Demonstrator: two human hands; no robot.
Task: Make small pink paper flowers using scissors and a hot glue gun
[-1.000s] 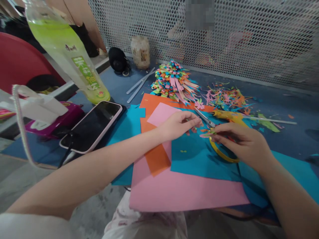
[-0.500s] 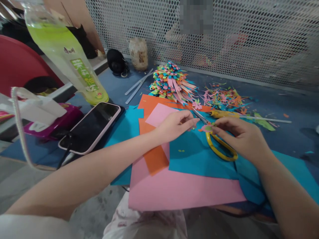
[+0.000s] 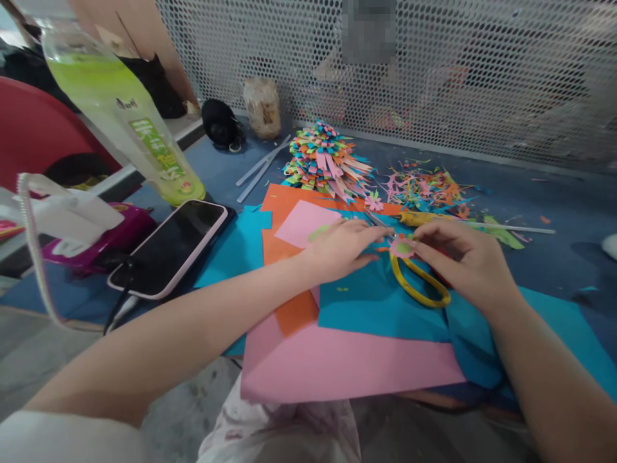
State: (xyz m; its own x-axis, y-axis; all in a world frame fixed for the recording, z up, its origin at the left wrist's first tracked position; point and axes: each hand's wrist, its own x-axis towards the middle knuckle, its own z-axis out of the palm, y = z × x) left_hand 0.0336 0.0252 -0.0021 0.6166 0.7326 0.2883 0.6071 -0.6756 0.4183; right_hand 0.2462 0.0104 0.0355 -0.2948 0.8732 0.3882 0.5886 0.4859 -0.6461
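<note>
My right hand (image 3: 465, 263) pinches a small pink paper flower (image 3: 403, 248) with green at its middle between thumb and fingertips. My left hand (image 3: 340, 249) is stretched out over the blue paper (image 3: 371, 315), its fingertips close to the flower. I cannot tell if they touch it. Below the flower lie scissors with yellow handles (image 3: 424, 301), their blades partly covered by my left fingers. Behind my left hand a bit of green paper (image 3: 318, 231) shows on the pink square (image 3: 301, 222). Another pink flower (image 3: 373, 200) lies farther back.
A cone of fringed coloured paper (image 3: 328, 161) stands near the perforated metal screen (image 3: 289, 45). Right of it are paper scraps (image 3: 429, 190) and a yellow-handled tool (image 3: 409, 218). A phone (image 3: 168, 247), a drink bottle (image 3: 130, 116) and a purple tissue box (image 3: 96, 241) stand at left.
The fingers of my left hand have gone from a pinch to stretched out, reaching right toward the flower. The flower in my right hand now faces me more. The view has shifted slightly.
</note>
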